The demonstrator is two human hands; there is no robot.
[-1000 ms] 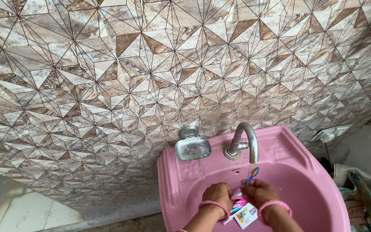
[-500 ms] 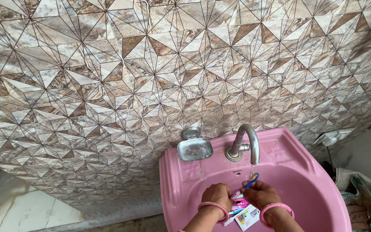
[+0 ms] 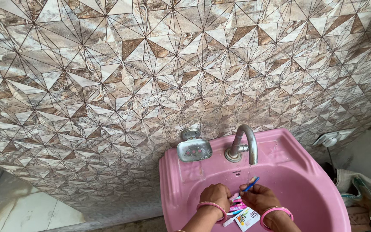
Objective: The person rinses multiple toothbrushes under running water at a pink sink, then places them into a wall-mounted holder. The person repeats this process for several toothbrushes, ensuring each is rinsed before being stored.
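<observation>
Over the pink basin, the right hand pinches a blue toothbrush with its head up just below the steel tap's spout, so the rinsing looks under way rather than done, though I can't tell if water is running. The left hand is closed around a bundle of pink and white toothbrushes mid-basin, apparently waiting their turn. A printed sachet lies by the basin's near edge; the soap dish at the back left corner looks empty.
</observation>
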